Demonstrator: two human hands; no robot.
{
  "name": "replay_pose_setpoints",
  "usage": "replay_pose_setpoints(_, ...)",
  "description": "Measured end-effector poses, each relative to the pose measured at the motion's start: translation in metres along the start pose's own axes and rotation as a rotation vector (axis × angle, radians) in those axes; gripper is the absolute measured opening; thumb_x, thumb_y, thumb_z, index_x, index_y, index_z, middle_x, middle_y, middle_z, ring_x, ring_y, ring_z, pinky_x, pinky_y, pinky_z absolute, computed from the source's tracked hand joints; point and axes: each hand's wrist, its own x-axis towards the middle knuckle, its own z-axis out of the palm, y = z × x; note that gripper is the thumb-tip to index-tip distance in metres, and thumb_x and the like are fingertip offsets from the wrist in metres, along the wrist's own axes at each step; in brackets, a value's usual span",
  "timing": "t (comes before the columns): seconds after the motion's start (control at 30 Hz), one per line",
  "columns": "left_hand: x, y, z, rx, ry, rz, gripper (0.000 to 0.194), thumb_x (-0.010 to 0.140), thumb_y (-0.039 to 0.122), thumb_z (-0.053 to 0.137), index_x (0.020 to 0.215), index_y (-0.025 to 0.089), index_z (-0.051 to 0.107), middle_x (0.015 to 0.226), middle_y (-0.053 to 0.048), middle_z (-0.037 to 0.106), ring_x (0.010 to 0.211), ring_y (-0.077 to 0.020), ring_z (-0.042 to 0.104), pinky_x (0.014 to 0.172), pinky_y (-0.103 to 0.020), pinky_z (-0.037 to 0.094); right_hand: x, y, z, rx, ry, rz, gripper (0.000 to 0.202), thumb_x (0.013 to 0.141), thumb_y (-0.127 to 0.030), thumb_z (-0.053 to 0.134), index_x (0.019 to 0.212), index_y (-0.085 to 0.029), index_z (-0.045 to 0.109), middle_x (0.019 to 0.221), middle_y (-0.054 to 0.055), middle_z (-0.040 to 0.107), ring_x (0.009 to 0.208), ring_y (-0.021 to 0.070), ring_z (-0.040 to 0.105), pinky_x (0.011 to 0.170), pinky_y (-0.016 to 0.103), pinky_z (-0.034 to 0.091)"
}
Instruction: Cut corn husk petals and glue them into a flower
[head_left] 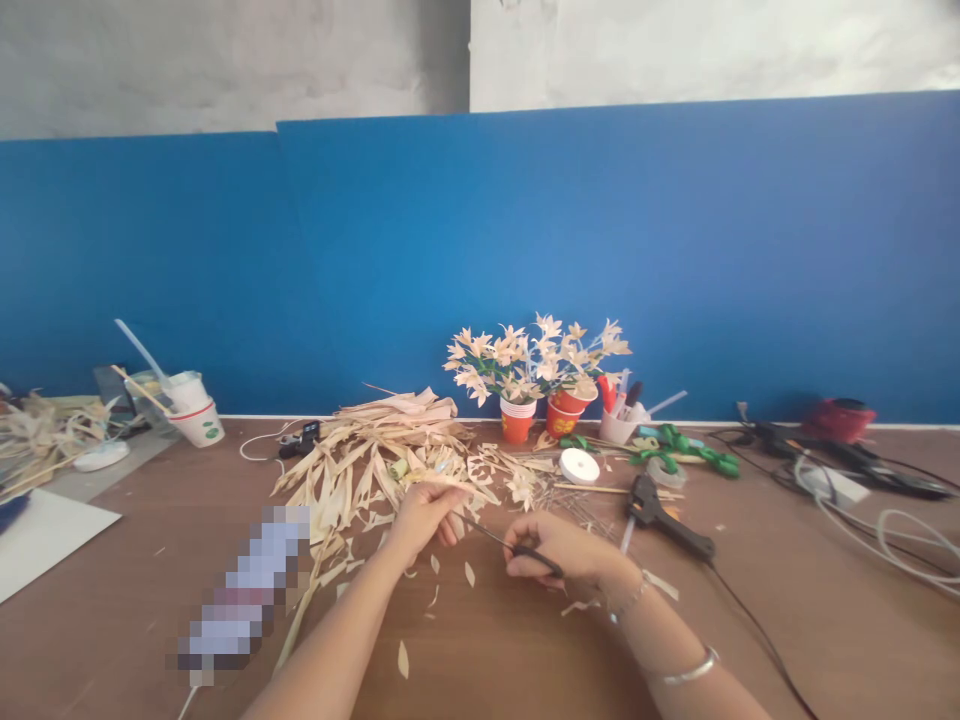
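Pale corn husk piece [444, 489], thin and papery, pinched in the left hand [424, 515] at the near edge of the husk pile, over the middle of the table. The right hand [559, 548] is closed around the black handles of a pair of scissors [501, 540], slim blades pointing left toward the husk and meeting it near the left fingers. Small pointed offcuts [470, 574], leaf-shaped and cream, lie scattered on the brown wooden table [787, 620] just below both hands. Behind the left hand spreads the husk pile [375, 450], long dry strips, ribbed and curling. Just beyond the right hand lies a black glue gun [664, 515] with its cord trailing toward the near edge, and close by sits a white ribbon spool [579, 466], round and flat. Further back, against the blue board [600, 230], two red paper cups [540, 415] hold finished husk flowers [536, 355], star-shaped and pale. Green ribbon [686, 450] curls to their right.
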Motion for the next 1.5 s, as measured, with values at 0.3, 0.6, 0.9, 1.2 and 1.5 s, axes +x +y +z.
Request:
replay_pose_setpoints(0.3, 0.0022, -0.0006, -0.0009, 0.008, 0.105, 0.012, 0.034, 0.074, 0.049, 0.059, 0.078, 0.016, 0.064, 0.043, 0.001, 0.062, 0.035, -0.0129, 0.056, 0.034, -0.018, 0.039, -0.0008, -0.0029, 0.0014, 0.012, -0.002, 0.029, 0.018, 0.067, -0.027, 0.065, 0.078, -0.014, 0.059, 0.047, -0.008, 0.050, 0.034, 0.0035, 0.040, 0.032, 0.013, 0.030)
replay_pose_setpoints(0.6, 0.0026, -0.0013, -0.0004, -0.010, 0.201, 0.069, 0.032, 0.074, 0.047, 0.058, 0.069, 0.016, 0.063, 0.038, 0.005, 0.053, 0.031, -0.0101, 0.051, 0.031, -0.017, 0.035, 0.0001, 0.0017, -0.0019, 0.026, 0.001, 0.031, 0.020, 0.066, -0.028, 0.066, 0.079, -0.014, 0.059, 0.048, -0.008, 0.051, 0.035, 0.0036, 0.041, 0.033, 0.013, 0.031)
replay_pose_setpoints(0.9, -0.0001, -0.0001, 0.0016, 0.002, 0.163, 0.078, 0.035, 0.074, 0.048, 0.059, 0.059, 0.017, 0.058, 0.036, 0.004, 0.052, 0.029, -0.0088, 0.048, 0.031, -0.016, 0.032, 0.0000, 0.0029, 0.0012, 0.031, -0.013, -0.007, 0.018, 0.067, -0.027, 0.066, 0.078, -0.014, 0.060, 0.050, -0.008, 0.052, 0.034, 0.0023, 0.038, 0.032, 0.013, 0.027)
replay_pose_setpoints(1.2, -0.0010, -0.0005, 0.0023, 0.024, 0.153, 0.060, 0.032, 0.075, 0.046, 0.059, 0.062, 0.017, 0.059, 0.036, 0.004, 0.052, 0.030, -0.0093, 0.049, 0.032, -0.017, 0.033, -0.0007, 0.0035, 0.0032, 0.043, 0.014, 0.000, 0.014, 0.066, -0.024, 0.063, 0.076, -0.014, 0.061, 0.051, -0.007, 0.051, 0.035, 0.0023, 0.037, 0.032, 0.013, 0.025)
replay_pose_setpoints(1.5, 0.0018, -0.0034, 0.0010, 0.003, 0.151, 0.051, 0.033, 0.074, 0.047, 0.060, 0.060, 0.017, 0.060, 0.037, 0.004, 0.053, 0.030, -0.0102, 0.050, 0.032, -0.018, 0.033, 0.0000, 0.0010, 0.0027, -0.004, 0.024, -0.013, 0.011, 0.067, -0.023, 0.060, 0.073, -0.015, 0.060, 0.050, -0.008, 0.049, 0.035, 0.0024, 0.034, 0.033, 0.015, 0.023)
